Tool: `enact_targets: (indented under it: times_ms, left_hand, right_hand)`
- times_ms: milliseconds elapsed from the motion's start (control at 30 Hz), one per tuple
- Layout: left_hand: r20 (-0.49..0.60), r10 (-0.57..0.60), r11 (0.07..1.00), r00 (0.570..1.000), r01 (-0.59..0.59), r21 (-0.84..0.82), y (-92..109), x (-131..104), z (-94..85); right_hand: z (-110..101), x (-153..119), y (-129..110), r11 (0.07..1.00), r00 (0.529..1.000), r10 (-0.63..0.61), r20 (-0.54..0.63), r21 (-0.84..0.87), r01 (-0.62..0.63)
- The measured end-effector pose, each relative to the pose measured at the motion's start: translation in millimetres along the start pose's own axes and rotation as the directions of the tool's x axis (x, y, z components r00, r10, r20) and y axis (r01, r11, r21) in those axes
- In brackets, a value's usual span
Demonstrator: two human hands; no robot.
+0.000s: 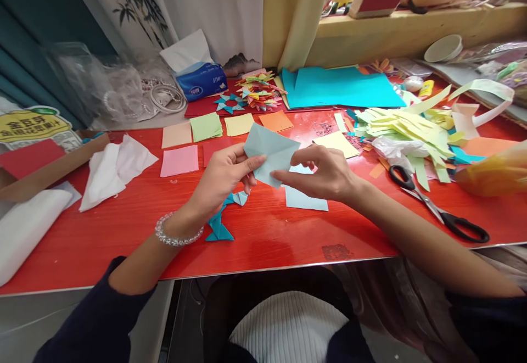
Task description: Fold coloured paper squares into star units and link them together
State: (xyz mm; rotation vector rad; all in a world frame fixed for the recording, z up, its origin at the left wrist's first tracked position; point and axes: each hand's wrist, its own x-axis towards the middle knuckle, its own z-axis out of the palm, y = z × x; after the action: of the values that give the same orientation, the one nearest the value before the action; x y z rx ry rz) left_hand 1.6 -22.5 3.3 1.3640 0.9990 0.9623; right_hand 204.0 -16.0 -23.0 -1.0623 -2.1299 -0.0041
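A pale blue paper square (274, 151) with crease lines is held up above the red table, tilted. My left hand (230, 171) pinches its left side between thumb and fingers. At its right edge my right hand (319, 171) has the thumb at the lower corner and bent fingers near the right corner. Under my right hand lie light blue sheets (307, 198), partly hidden. Folded teal paper pieces (220, 225) rest below my left hand. Behind are stacks of pink (179, 161), green (206, 127), yellow (239, 124) and orange (276, 121) paper squares.
Black-handled scissors (438, 212) lie at the right, beside a heap of pale green paper strips (407, 127). Large cyan sheets (341, 88) and a tissue pack (201, 80) are at the back. Crumpled white tissue (115, 168) and a cardboard box (57, 168) are at the left.
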Motion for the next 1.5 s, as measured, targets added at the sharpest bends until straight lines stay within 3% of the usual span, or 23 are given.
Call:
enact_targets:
  times_ms: [133,200,300,367,500,600,667,800,967,1100,1167,1233,1367,1500]
  left_hand:
    - [0.096,-0.021,0.999,0.995,0.018,0.028,2.8,0.4,-1.4]
    - [0.057,-0.025,0.998,0.998,0.021,0.055,3.0,1.2,-2.5]
    - [0.015,-0.033,0.996,0.999,0.031,0.087,1.8,2.3,-3.2]
    - [0.018,-0.03,0.994,0.999,0.028,0.102,0.8,2.2,-2.6]
    - [0.03,-0.006,0.996,1.0,0.003,0.092,0.0,0.6,-0.5]
    - [0.013,0.002,0.996,1.0,-0.004,0.084,0.4,-0.2,0.9]
    - [-0.011,-0.005,0.997,1.0,0.006,0.081,0.6,-0.4,2.0]
    - [-0.014,-0.026,0.999,1.0,0.026,0.029,-0.2,-0.7,4.4]
    - [0.028,-0.031,0.999,0.999,0.031,0.006,-1.6,-2.0,7.2]
    - [0.018,-0.041,0.999,0.999,0.041,-0.013,-3.1,-2.7,8.4]
    - [-0.012,-0.044,0.999,0.999,0.043,-0.033,-3.9,-2.7,8.5]
    - [-0.055,-0.044,0.998,0.998,0.041,-0.045,-4.9,-2.5,8.6]
    - [-0.059,-0.047,0.997,0.997,0.043,-0.06,-7.1,-2.5,9.6]
    - [-0.044,-0.07,0.995,0.997,0.066,-0.073,-9.2,-2.5,11.9]
  right_hand:
    - [7.8,-3.7,1.9,0.999,0.992,-0.035,-0.122,-0.024,0.033]
    - [7.5,-1.8,4.0,0.993,0.982,-0.118,-0.147,-0.048,0.112]
    - [5.1,2.8,4.0,0.949,0.923,-0.316,-0.218,-0.069,0.308]
    - [3.8,4.8,1.3,0.937,0.906,-0.348,-0.242,-0.043,0.348]
    - [1.9,5.5,-8.4,0.992,0.974,-0.117,-0.195,0.033,0.125]
    - [1.2,5.8,-13.0,0.987,0.988,0.091,-0.124,0.146,-0.072]
    - [1.5,6.3,-12.8,0.943,0.98,0.193,-0.054,0.288,-0.169]
    - [3.4,7.2,-9.3,0.767,0.933,0.338,0.123,0.538,-0.349]
    - [6.6,6.9,-11.2,0.519,0.903,0.356,0.242,0.752,-0.406]
    - [9.8,6.8,-13.5,0.507,0.895,0.406,0.183,0.77,-0.387]
    - [10.9,7.3,-13.2,0.449,0.868,0.461,0.184,0.796,-0.407]
    - [11.4,8.0,-12.4,0.356,0.843,0.477,0.249,0.822,-0.444]
    - [10.8,7.4,-12.3,0.239,0.84,0.348,0.416,0.827,-0.509]
    - [9.9,6.1,-16.4,0.189,0.811,0.391,0.436,0.824,-0.534]
